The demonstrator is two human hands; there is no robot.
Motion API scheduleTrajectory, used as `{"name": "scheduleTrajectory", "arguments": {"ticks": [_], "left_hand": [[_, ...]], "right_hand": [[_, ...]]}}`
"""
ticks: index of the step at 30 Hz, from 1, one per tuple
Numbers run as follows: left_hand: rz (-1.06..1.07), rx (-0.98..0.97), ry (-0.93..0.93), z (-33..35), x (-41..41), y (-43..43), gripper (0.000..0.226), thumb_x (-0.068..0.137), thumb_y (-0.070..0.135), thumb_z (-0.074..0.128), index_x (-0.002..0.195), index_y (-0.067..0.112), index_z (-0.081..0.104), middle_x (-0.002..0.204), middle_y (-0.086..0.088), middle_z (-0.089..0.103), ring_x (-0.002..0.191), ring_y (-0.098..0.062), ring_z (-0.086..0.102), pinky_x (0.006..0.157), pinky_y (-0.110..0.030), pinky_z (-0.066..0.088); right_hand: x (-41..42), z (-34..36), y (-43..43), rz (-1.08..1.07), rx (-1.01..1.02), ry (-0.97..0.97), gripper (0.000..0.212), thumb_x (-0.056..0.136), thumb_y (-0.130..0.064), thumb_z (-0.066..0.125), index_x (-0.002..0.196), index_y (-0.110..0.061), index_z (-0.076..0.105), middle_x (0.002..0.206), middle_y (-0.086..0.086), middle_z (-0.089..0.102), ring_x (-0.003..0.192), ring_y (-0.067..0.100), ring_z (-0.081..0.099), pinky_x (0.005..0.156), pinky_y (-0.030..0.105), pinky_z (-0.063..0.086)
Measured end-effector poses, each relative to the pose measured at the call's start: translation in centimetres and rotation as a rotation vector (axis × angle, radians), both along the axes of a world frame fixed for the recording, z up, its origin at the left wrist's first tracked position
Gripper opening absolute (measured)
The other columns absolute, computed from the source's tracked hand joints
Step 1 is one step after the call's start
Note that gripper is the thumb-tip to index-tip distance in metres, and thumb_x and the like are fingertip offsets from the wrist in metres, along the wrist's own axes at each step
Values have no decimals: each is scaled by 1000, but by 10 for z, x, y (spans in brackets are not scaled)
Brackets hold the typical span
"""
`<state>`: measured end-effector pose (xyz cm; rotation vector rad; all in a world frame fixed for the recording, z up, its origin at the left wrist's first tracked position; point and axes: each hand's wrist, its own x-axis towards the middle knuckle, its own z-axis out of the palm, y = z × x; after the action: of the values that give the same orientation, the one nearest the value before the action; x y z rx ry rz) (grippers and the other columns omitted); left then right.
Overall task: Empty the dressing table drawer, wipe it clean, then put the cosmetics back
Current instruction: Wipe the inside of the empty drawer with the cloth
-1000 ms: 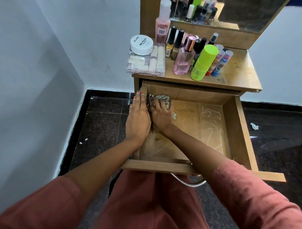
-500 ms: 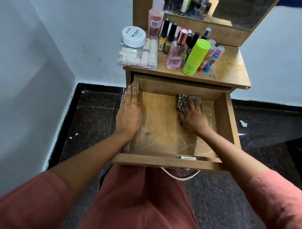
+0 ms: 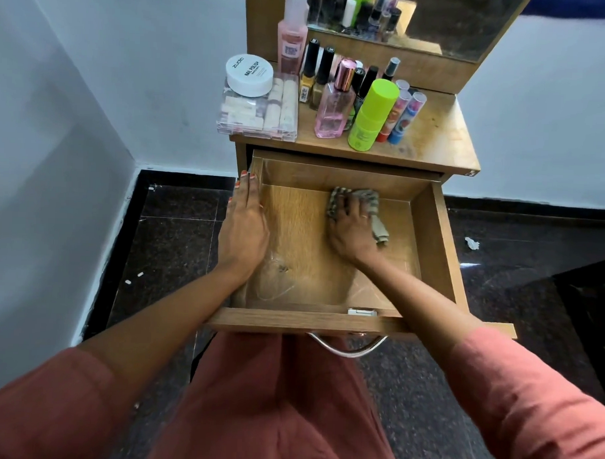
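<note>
Drawer: open wooden drawer [image 3: 291, 321], pulled out from under the tabletop; its base holds only the cloth and the right hand.
Cloth: grey-and-white checked cloth [image 3: 380, 230], crumpled, lying on the drawer base near the back wall, right of centre.
Right hand: right hand [image 3: 354, 227] lies palm down on the cloth, fingers spread apart and pressing it flat against the base; a ring shows on one finger.
Left hand: left hand [image 3: 244, 227] rests flat along the drawer's left wall, fingers straight and together, gripping nothing; fingertips reach the back left corner.
Handle: curved metal handle [image 3: 346, 347] on the drawer front, untouched.
Tabletop: wooden dressing table top [image 3: 435, 131] carries all the cosmetics, grouped on its left half.
Cosmetics, left: round white jar [image 3: 250, 74] sits on a clear plastic compartment box [image 3: 260, 118].
Cosmetics, centre: tall pink bottle with white cap [image 3: 292, 40] at the back; square pink perfume bottle with rose-gold cap [image 3: 334, 110] in front of it.
Cosmetics, right: lime-green cylindrical bottle [image 3: 372, 115], with two red-and-blue tubes [image 3: 402, 119] just beside it.
Mirror: wood-framed mirror [image 3: 456, 21] behind the bottles.
Floor: dark speckled stone floor [image 3: 177, 232]; a small white scrap [image 3: 471, 242] lies right of the drawer.
</note>
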<state>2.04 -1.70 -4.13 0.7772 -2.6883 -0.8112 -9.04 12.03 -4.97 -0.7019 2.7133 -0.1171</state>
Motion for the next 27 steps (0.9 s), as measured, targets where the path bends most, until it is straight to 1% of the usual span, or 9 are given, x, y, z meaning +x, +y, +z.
{"name": "scheduleTrajectory", "arguments": {"ticks": [3, 6, 8, 10, 13, 17, 21, 24, 27], "left_hand": [[1, -14, -2, 0, 0, 0, 50, 98, 9, 28, 146, 6, 13, 156, -9, 9, 144, -21, 11, 117, -39, 23], [2, -35, 0, -1, 0, 0, 50, 98, 8, 27, 146, 6, 13, 156, -9, 10, 144, -21, 10, 118, -33, 15], [2, -35, 0, -2, 0, 0, 50, 98, 8, 26, 146, 6, 13, 156, -9, 9, 145, -20, 9, 117, -31, 11], [0, -32, 0, -2, 0, 0, 50, 98, 7, 26, 146, 6, 12, 156, -9, 9, 145, -20, 9, 118, -30, 10], [1, -25, 2, -2, 1, -1, 50, 98, 7, 26, 146, 7, 12, 156, -8, 8, 145, -20, 9, 119, -32, 13], [-3, -15, 18, -1, 2, 0, 50, 98, 6, 27, 146, 7, 13, 156, -9, 10, 144, -21, 10, 118, -36, 18], [-4, -7, 24, -1, 2, 1, 48, 99, 9, 27, 146, 7, 15, 156, -9, 11, 144, -22, 12, 117, -39, 22], [11, 0, 7, -2, 1, 1, 48, 100, 11, 25, 146, 10, 14, 156, -7, 10, 144, -22, 13, 115, -42, 27], [18, 4, -6, -1, 1, 1, 47, 100, 13, 24, 146, 11, 14, 156, -6, 9, 144, -21, 13, 114, -43, 29]], "right_hand": [[11, -3, -25, 99, 18, 17, 55, 99, -28, 25, 147, -10, 4, 156, 11, 2, 143, 35, 2, 117, 49, 9], [3, -4, -16, 163, 19, 0, 55, 99, -29, 26, 147, -12, 5, 157, 7, 2, 144, 30, 1, 118, 46, 9], [-5, -5, 1, 162, 3, -11, 55, 99, -28, 29, 147, -13, 6, 157, 6, 2, 145, 29, 1, 119, 45, 8], [-14, -6, 18, 111, -21, -4, 57, 98, -27, 31, 147, -14, 7, 157, 5, 1, 145, 29, 3, 119, 45, 9], [-24, -5, 39, 13, -31, 7, 58, 97, -26, 33, 147, -16, 7, 158, 5, 0, 144, 31, 9, 117, 46, 13], [-38, -2, 62, -120, -6, 30, 59, 95, -23, 36, 147, -12, 10, 157, 8, 5, 139, 37, 20, 114, 48, 21], [-44, -4, 66, -154, -1, -1, 59, 96, -22, 36, 147, -9, 7, 157, 10, 0, 142, 37, 7, 115, 48, 16], [-46, 0, 67, -132, -18, -38, 60, 96, -21, 37, 146, -7, 8, 157, 11, -3, 142, 38, 8, 116, 46, 17], [-43, 7, 73, -83, -18, -41, 60, 95, -20, 40, 146, -4, 12, 155, 15, 1, 141, 41, 10, 116, 47, 17]]}}
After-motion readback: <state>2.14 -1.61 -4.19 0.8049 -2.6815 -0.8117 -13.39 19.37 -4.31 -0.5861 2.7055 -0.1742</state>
